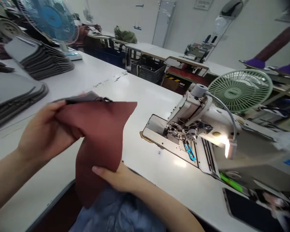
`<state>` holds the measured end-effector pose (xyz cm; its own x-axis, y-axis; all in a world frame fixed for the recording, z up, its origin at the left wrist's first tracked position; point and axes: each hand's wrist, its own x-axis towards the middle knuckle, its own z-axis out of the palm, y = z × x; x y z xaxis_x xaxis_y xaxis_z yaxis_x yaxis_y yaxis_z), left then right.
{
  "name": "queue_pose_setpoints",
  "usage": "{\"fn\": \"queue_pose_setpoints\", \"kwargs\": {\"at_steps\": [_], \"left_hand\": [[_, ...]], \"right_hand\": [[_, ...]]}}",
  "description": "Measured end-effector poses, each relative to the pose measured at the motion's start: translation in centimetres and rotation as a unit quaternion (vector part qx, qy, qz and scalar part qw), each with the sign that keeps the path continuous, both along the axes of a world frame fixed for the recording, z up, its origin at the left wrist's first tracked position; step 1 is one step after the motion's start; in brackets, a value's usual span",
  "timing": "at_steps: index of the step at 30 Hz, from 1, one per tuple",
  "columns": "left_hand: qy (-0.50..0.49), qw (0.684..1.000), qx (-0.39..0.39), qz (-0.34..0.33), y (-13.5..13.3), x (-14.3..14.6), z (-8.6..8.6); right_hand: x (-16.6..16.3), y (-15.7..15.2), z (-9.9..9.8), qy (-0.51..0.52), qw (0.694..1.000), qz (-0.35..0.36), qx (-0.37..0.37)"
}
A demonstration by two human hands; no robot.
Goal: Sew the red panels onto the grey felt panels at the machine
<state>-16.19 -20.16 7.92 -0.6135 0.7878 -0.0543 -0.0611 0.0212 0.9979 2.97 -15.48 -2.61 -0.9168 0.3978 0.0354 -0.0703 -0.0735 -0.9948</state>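
Note:
A curved piece of dark red fabric (99, 129) hangs between my hands above the table's front edge. My left hand (50, 132) grips its upper left part, where a grey and black edge shows along the top. Lower down, my right hand (113, 177) is closed on the same fabric, thumb on the near face and fingers hidden behind it. To the right stands a sewing machine (188, 116) with its lamp (230, 148) lit. Blue thread snips (189, 151) lie on its bed plate, apart from both hands.
Stacks of grey padded pieces (45, 61) lie on the left, beside a blue fan (50, 19). A green fan (240, 90) stands behind the machine. A phone (251, 209) and a green-handled tool (230, 182) lie at the right. Further back are a black crate (148, 69) and more worktables.

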Motion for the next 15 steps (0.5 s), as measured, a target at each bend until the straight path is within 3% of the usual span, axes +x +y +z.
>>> {"fn": "queue_pose_setpoints", "kwargs": {"at_steps": [3, 5, 7, 9, 11, 13, 15], "left_hand": [[0.211, 0.977, 0.023, -0.034, 1.0, -3.2, 0.9], [0.353, 0.933, -0.032, -0.068, 2.8, -5.8, -0.4], [0.436, 0.883, -0.120, -0.129, 5.3, -7.4, -3.1], [0.407, 0.863, -0.188, -0.232, 8.0, -7.8, -6.4], [0.360, 0.857, -0.218, -0.297, 10.3, -7.2, -9.1], [0.342, 0.853, -0.224, -0.326, 12.0, -6.5, -10.7], [0.317, 0.840, -0.232, -0.375, 13.2, -6.1, -11.3]], "right_hand": [[1.2, 3.2, 0.6, -0.022, 0.976, 0.052, -0.208], [2.7, 5.2, 0.0, -0.038, 0.955, -0.027, -0.294], [4.0, 6.7, -1.2, -0.075, 0.929, -0.140, -0.333], [5.0, 7.5, -2.3, -0.122, 0.916, -0.211, -0.319], [5.9, 7.7, -3.0, -0.145, 0.923, -0.227, -0.275], [6.7, 7.9, -3.4, -0.145, 0.938, -0.236, -0.211], [7.6, 8.1, -3.5, -0.165, 0.941, -0.272, -0.113]]}}
